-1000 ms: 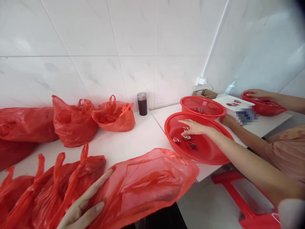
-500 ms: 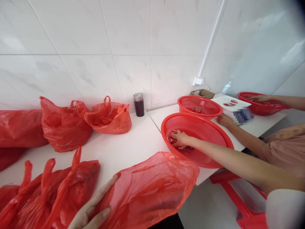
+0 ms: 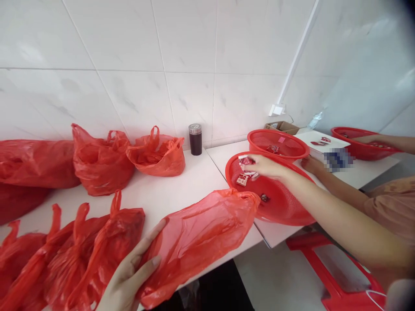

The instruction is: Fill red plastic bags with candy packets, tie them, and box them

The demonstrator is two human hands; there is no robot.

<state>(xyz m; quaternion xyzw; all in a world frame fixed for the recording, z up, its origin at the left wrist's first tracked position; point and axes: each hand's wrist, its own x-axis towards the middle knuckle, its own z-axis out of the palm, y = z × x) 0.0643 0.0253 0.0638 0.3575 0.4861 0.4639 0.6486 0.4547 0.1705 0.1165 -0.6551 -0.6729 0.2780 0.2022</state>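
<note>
My left hand (image 3: 131,270) grips a red plastic bag (image 3: 201,237) by its near left side, fingers beneath the film and thumb on the near side. The bag lies stretched toward the right, over the table's front edge. Above the near red mesh basket (image 3: 292,211), my right hand (image 3: 264,166) pinches small red-and-white packets (image 3: 248,161) in its fingertips. Inside that basket a red-and-white packet (image 3: 241,179) lies below my fingers, and a small dark-wrapped piece (image 3: 265,197) rests near the bag's far end.
Filled red bags (image 3: 103,168) line the wall, and knotted ones (image 3: 113,242) lie front left. A dark tumbler (image 3: 195,140) stands behind. Another red basket (image 3: 279,144), a white tray (image 3: 324,139) and a co-worker's arm (image 3: 337,183) are on the right. Below is a red stool (image 3: 353,298).
My right hand has risen from the basket's bottom with packets in its fingers. The bag in my left hand has shifted slightly up. The whole view has moved a little left.
</note>
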